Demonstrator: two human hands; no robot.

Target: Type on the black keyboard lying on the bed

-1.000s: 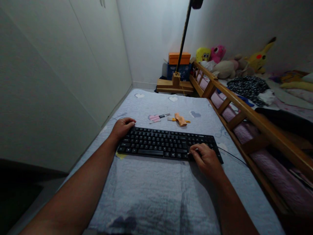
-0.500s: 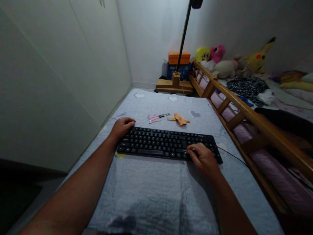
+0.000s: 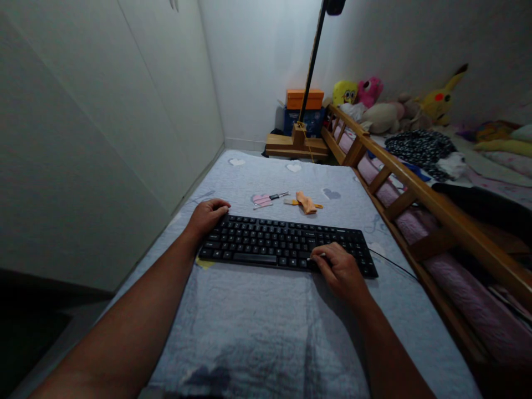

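A black keyboard [image 3: 257, 239] lies across the quilted bed cover [image 3: 249, 310]. My left hand [image 3: 206, 215] is closed around its far left corner, thumb along the edge. Over the lower right keys, near the arrow keys, my right hand [image 3: 337, 265] pinches a thin white stick, apparently a cotton swab [image 3: 323, 254]; most of it is hidden by the fingers. Beyond the keyboard lie another cotton swab [image 3: 262, 206], a tool with a dark handle and metal tip [image 3: 279, 195], and an orange cloth [image 3: 306, 203] over a yellow-handled brush [image 3: 291, 202].
The keyboard cable [image 3: 394, 259] runs right toward a wooden bed rail [image 3: 399, 166]. A wardrobe [image 3: 103, 138] stands along the left. At the far end are a lamp-like pole on a wooden base [image 3: 297, 145] and an orange box [image 3: 305, 98]. Plush toys [image 3: 382, 113] sit beyond the rail.
My right hand has shifted slightly left over the keys, still pinching the swab. My left hand and the keyboard stay almost unmoved.
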